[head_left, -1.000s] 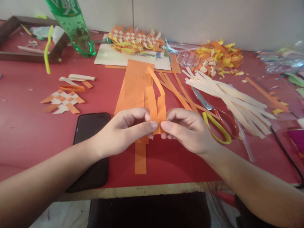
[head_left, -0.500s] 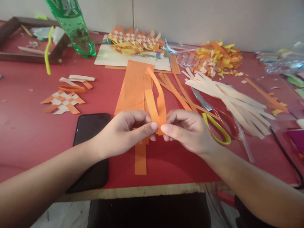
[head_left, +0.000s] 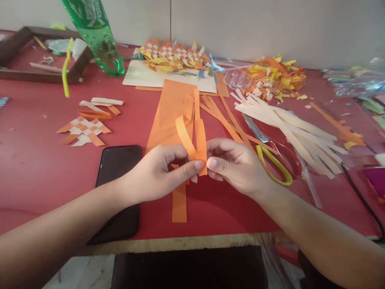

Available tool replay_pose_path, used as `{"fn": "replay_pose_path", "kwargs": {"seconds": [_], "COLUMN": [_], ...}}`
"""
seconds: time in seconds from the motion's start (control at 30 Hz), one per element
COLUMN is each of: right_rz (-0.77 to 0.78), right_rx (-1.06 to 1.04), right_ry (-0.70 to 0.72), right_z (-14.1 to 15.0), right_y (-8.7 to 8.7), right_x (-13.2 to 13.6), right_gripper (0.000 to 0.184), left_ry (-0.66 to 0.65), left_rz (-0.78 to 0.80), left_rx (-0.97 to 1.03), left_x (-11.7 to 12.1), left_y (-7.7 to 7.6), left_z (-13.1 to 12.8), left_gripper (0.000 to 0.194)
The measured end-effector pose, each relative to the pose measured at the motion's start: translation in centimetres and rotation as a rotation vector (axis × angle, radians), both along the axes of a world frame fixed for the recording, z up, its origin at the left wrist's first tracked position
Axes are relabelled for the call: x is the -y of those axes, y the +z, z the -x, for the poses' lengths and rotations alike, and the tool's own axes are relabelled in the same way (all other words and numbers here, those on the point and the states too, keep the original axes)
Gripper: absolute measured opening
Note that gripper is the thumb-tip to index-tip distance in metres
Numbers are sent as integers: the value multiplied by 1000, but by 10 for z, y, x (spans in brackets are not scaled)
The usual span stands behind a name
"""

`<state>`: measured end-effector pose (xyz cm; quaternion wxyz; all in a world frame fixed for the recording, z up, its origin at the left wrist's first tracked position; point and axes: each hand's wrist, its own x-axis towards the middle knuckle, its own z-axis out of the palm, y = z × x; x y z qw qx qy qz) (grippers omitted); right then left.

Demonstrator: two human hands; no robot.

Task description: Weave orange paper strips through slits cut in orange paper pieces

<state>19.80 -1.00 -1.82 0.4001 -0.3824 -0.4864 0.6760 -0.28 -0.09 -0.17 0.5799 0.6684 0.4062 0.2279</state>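
My left hand and my right hand meet at the middle of the red table, both pinching an orange paper strip folded into a loop that stands up between the fingertips. Beneath them lies an orange paper sheet cut into long strips, and one loose orange strip runs toward the table's front edge. Yellow-handled scissors lie just right of my right hand.
A black phone lies left of my left hand. Cream paper strips fan out at right. A woven orange-and-white piece sits at left, several more at the back, beside a green bottle, scrap pile and wooden frame.
The orange strip, held fairly straight before, is now bent over into a loop between my fingertips. Both hands stayed in place; the view shifted slightly.
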Motion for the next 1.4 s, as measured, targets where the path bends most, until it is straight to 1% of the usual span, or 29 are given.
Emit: {"fn": "replay_pose_path", "kwargs": {"seconds": [0.07,0.17,0.23,0.33,0.4,0.47,0.53,0.6,0.67,0.73,0.77,0.87,0.9,0.97,1.0,1.03,1.13,1.17,1.27,1.4], "right_rz": [4,26,25,-25,-6,49,58,66,42,11,-9,-11,7,18,-17,-43,-208,-264,-368,-441], "right_rx": [-10,-15,6,-4,-69,-133,-181,-128,-16,174,302,759,840,891,915,986,1259,1342,1495,1575], "right_ry": [47,149,189,193,159,94,-3,-126,-180,-193,-180,-82,-69,-102,-143,-139,-87,-62,-6,73], "right_z": [0,4,8,12,13,11,6,-1,-11,-22,-27,-43,-47,-54,-57,-59,-62,-62,-61,-62], "right_y": [-1,1,5,15,25,38,53,66,76,80,81,73,69,57,51,45,32,29,26,29], "right_x": [1,2,1,-6,-14,-26,-39,-51,-61,-70,-74,-85,-88,-96,-99,-101,-106,-106,-106,-104], "right_gripper": [31,27,25,13,7,13,16,15,15,18,19,12,13,22,27,32,57,61,60,54], "left_ry": [-53,-151,-207,-260,-281,-289,-279,-274,-275,-270,-258,-207,-189,-167,-161,-158,-149,-146,-140,-137], "left_rz": [16,64,85,45,-3,-29,-30,12,84,152,172,185,183,178,174,168,156,155,155,152], "left_rx": [-13,-58,-66,-64,-77,-92,-96,-91,-78,-59,-49,-37,-35,-36,-36,-38,-41,-40,-33,-20], "left_x": [1,2,3,5,6,6,6,5,5,4,4,4,4,4,4,4,3,3,3,2], "left_y": [1,2,1,-2,-4,-5,-5,-4,-2,0,1,2,2,2,2,2,2,3,3,3], "left_z": [-1,-2,-2,-1,-1,-2,-1,-1,-1,0,0,0,0,0,1,1,2,2,2,2], "left_gripper": [25,25,24,29,37,40,38,31,27,32,35,39,39,41,41,42,44,44,44,43]}}
